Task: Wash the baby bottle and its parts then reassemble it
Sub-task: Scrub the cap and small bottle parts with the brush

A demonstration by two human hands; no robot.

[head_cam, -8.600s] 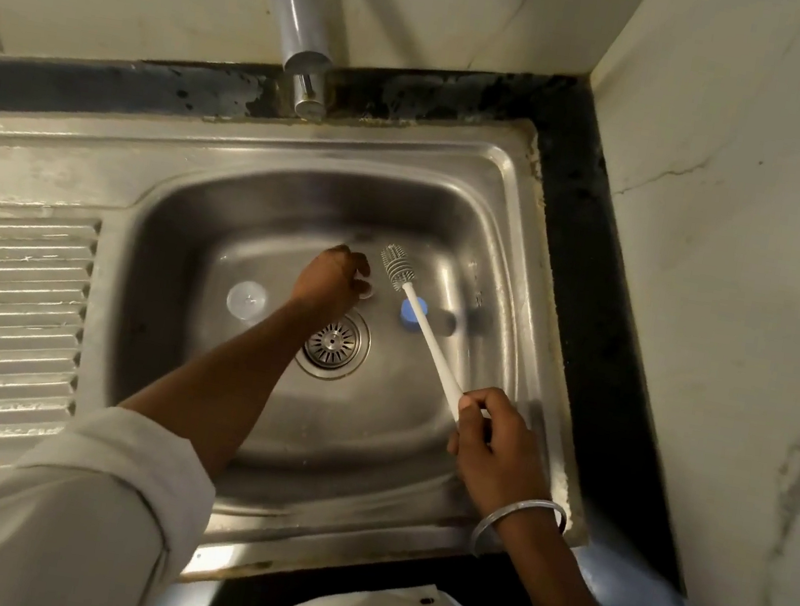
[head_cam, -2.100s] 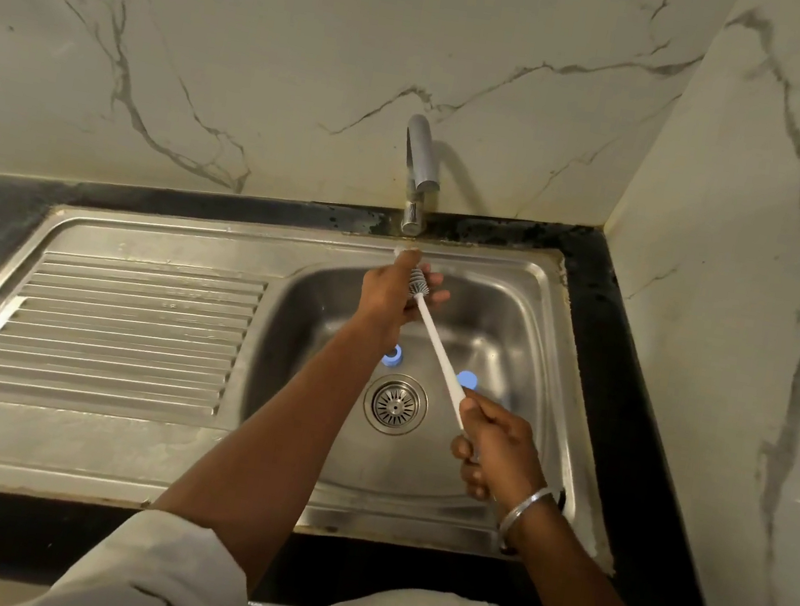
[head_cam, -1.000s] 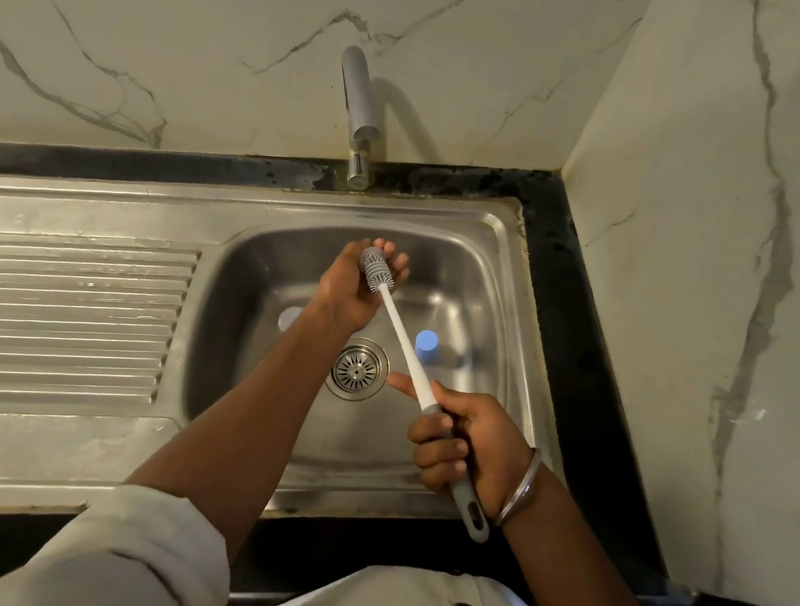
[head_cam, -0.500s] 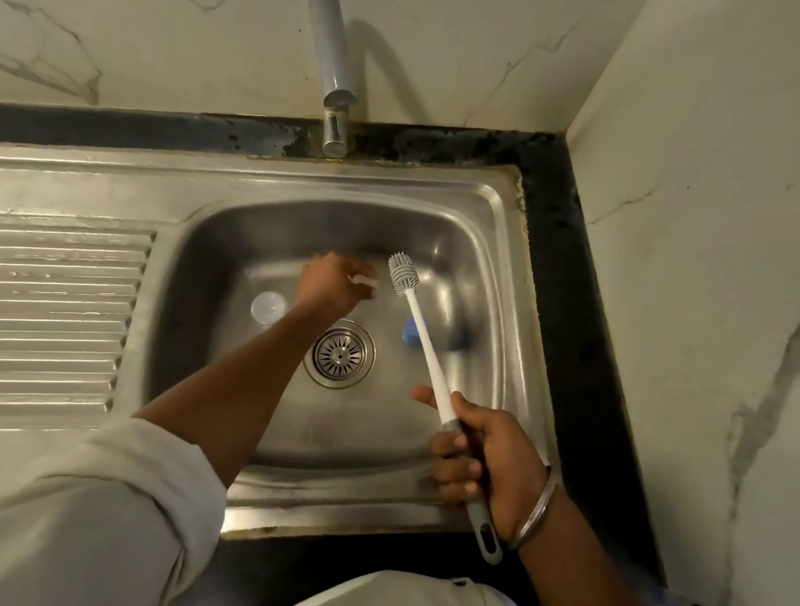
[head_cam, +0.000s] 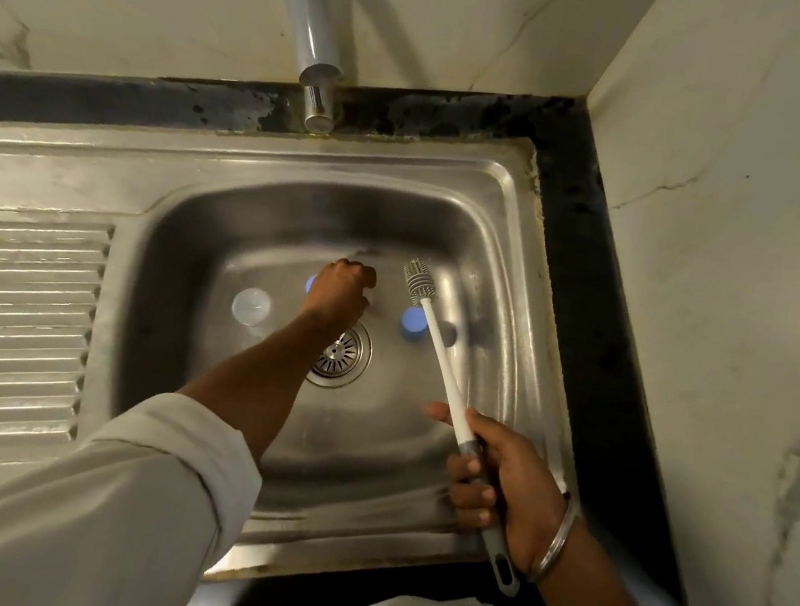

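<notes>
My left hand [head_cam: 343,289] reaches down to the floor of the steel sink [head_cam: 501,203], fingers curled downward. What they enclose is hidden. A blue part [head_cam: 310,283] peeks out at that hand's left edge. My right hand [head_cam: 497,473] grips the grey handle of a long white bottle brush [head_cam: 442,356]. The brush's bristled head hangs over the basin, apart from my left hand. Under the brush shaft lies a second blue part [head_cam: 413,324]. A clear round part [head_cam: 252,305] stands on the sink floor to the left.
The drain strainer [head_cam: 343,354] sits in the middle of the basin, just under my left forearm. A grey tap [head_cam: 317,46] juts out over the back rim. A ribbed draining board [head_cam: 7,311] lies to the left. Marble walls close in behind and to the right.
My left hand has dropped from up near the brush head to the sink floor. The brush has swung off to the right, clear of that hand. The view has tilted further down.
</notes>
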